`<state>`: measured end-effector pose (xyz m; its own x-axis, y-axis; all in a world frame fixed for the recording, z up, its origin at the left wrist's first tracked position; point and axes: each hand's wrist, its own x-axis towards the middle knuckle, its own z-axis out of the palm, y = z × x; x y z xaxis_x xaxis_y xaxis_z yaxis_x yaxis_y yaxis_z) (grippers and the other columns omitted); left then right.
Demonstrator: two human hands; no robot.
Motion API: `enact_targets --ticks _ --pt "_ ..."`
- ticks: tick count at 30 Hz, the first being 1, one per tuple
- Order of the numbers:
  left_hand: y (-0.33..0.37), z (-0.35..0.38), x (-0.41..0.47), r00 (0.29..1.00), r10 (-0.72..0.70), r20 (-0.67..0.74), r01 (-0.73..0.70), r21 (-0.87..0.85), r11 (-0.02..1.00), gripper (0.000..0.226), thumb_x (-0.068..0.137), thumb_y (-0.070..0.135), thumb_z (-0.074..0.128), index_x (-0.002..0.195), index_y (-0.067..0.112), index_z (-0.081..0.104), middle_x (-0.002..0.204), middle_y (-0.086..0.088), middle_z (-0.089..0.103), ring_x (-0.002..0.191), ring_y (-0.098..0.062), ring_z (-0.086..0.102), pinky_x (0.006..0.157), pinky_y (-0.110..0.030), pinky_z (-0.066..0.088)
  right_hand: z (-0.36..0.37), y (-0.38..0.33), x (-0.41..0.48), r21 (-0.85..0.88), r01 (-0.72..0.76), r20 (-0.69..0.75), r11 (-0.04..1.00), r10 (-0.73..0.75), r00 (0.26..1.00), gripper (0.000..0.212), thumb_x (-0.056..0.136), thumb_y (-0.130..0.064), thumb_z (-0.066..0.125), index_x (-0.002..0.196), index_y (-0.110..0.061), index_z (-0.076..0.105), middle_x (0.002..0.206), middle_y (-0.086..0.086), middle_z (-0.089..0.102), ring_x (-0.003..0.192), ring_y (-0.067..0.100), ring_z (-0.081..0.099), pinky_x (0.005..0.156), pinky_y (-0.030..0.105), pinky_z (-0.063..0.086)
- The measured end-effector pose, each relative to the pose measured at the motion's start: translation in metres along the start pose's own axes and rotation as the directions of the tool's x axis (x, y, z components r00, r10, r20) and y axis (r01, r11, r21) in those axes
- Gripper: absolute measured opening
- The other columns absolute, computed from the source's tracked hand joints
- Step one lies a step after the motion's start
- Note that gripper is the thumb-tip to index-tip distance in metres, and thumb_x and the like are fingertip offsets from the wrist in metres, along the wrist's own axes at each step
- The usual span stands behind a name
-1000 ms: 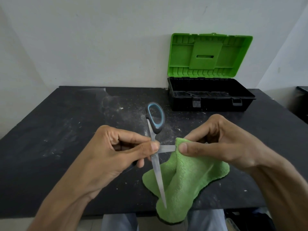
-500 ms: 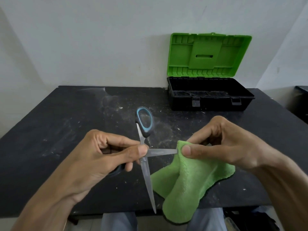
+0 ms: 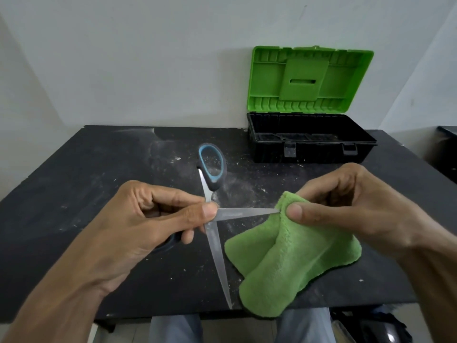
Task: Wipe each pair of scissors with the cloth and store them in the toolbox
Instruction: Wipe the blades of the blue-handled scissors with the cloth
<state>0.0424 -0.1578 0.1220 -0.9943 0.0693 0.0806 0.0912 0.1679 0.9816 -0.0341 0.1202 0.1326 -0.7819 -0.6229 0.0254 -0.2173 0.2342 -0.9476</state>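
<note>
Scissors (image 3: 217, 243) with black and blue handles are spread wide open above the black table (image 3: 74, 181). My left hand (image 3: 138, 226) grips them at the pivot, thumb on the joint. One blade points right, the other down toward me. My right hand (image 3: 346, 209) pinches a fold of the green cloth (image 3: 291, 263) around the tip of the right-pointing blade. The rest of the cloth hangs down to the table's front edge. The toolbox (image 3: 311, 144), black with a raised green lid, stands open at the back right against the wall.
White dust and specks mark the middle of the table top. The near table edge runs just under the cloth, with my legs below it. A dark object sits on the floor at the lower right. A second dark surface shows at the far right.
My left hand has drawn the scissors to the left, and the cloth in my right hand has slid outward along the horizontal blade to its tip.
</note>
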Motion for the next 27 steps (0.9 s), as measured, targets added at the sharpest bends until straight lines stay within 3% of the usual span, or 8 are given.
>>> enact_targets --ticks 10,13,15,17,19,22,25,27 --pt "0.004 0.005 -0.002 0.999 0.008 -0.039 -0.008 -0.025 1.000 0.040 0.057 0.050 0.081 0.082 0.019 0.083 0.069 -0.031 0.063 0.060 -0.030 0.040 0.065 -0.045 0.031 0.005 0.001 -0.009 0.179 -0.059 0.040 0.982 0.052 0.998 0.020 0.089 -0.018 0.077 0.096 -0.001 0.085 0.099 0.023 0.081 0.091 0.037 0.080 0.082 0.032 0.065" --pt "0.010 0.007 -0.004 0.998 0.050 -0.031 -0.048 0.045 0.998 0.027 0.063 0.043 0.087 0.077 0.021 0.083 0.055 -0.016 0.064 0.050 -0.022 0.044 0.051 -0.026 0.035 0.009 -0.003 -0.011 0.124 -0.043 -0.002 0.991 0.044 0.999 0.025 0.087 -0.025 0.071 0.095 -0.007 0.087 0.097 0.017 0.083 0.091 0.036 0.081 0.083 0.037 0.066" --pt "0.017 0.014 -0.005 0.999 0.045 -0.017 -0.044 0.049 0.998 0.013 0.066 0.029 0.082 0.070 0.017 0.082 0.048 -0.006 0.063 0.039 -0.006 0.048 0.042 -0.010 0.034 0.012 -0.006 -0.012 -0.008 0.010 -0.021 1.000 -0.010 1.000 0.021 0.090 -0.027 0.072 0.094 -0.013 0.087 0.093 0.011 0.084 0.088 0.033 0.081 0.082 0.045 0.065" --pt "0.020 0.019 -0.005 0.999 0.035 0.004 -0.035 0.054 0.998 0.011 0.064 0.024 0.078 0.067 0.014 0.081 0.046 -0.003 0.064 0.036 0.000 0.047 0.039 -0.006 0.034 0.014 -0.007 -0.011 -0.106 0.046 -0.020 0.993 -0.048 0.999 0.019 0.091 -0.028 0.073 0.094 -0.016 0.088 0.091 0.005 0.085 0.086 0.028 0.082 0.082 0.048 0.064" --pt "0.020 0.019 -0.004 1.000 0.019 0.009 -0.019 0.042 0.999 0.012 0.064 0.026 0.077 0.068 0.015 0.081 0.045 -0.003 0.062 0.035 -0.001 0.044 0.039 -0.007 0.033 0.012 -0.008 -0.010 -0.115 0.058 -0.010 0.992 -0.059 0.998 0.020 0.091 -0.027 0.073 0.093 -0.015 0.087 0.090 0.004 0.084 0.084 0.024 0.082 0.076 0.041 0.065" --pt "0.017 0.016 -0.004 1.000 -0.003 0.028 0.002 0.036 0.999 0.018 0.063 0.033 0.077 0.068 0.016 0.081 0.044 -0.004 0.059 0.038 -0.007 0.037 0.039 -0.011 0.030 0.006 -0.005 -0.011 -0.072 0.060 0.032 0.996 -0.058 0.998 0.017 0.091 -0.023 0.073 0.091 -0.012 0.087 0.086 0.007 0.084 0.076 0.012 0.078 0.066 0.021 0.058" --pt "0.015 0.017 -0.004 0.998 -0.041 0.054 0.041 0.002 0.999 0.020 0.060 0.032 0.077 0.067 0.013 0.081 0.043 -0.004 0.057 0.034 -0.004 0.036 0.038 -0.009 0.029 0.000 0.000 -0.015 0.011 0.036 0.129 0.999 -0.038 0.991 0.016 0.092 -0.009 0.072 0.100 -0.006 0.085 0.091 0.006 0.084 0.078 0.010 0.078 0.070 0.017 0.058" --pt "0.013 0.017 -0.004 0.995 -0.074 0.071 0.075 -0.013 0.997 0.020 0.060 0.030 0.077 0.067 0.012 0.081 0.042 -0.005 0.055 0.032 -0.002 0.036 0.036 -0.008 0.029 -0.002 0.002 -0.017 0.019 0.031 0.182 0.999 -0.034 0.983 0.019 0.093 -0.007 0.071 0.107 -0.006 0.084 0.101 0.009 0.084 0.089 0.017 0.080 0.079 0.022 0.061"
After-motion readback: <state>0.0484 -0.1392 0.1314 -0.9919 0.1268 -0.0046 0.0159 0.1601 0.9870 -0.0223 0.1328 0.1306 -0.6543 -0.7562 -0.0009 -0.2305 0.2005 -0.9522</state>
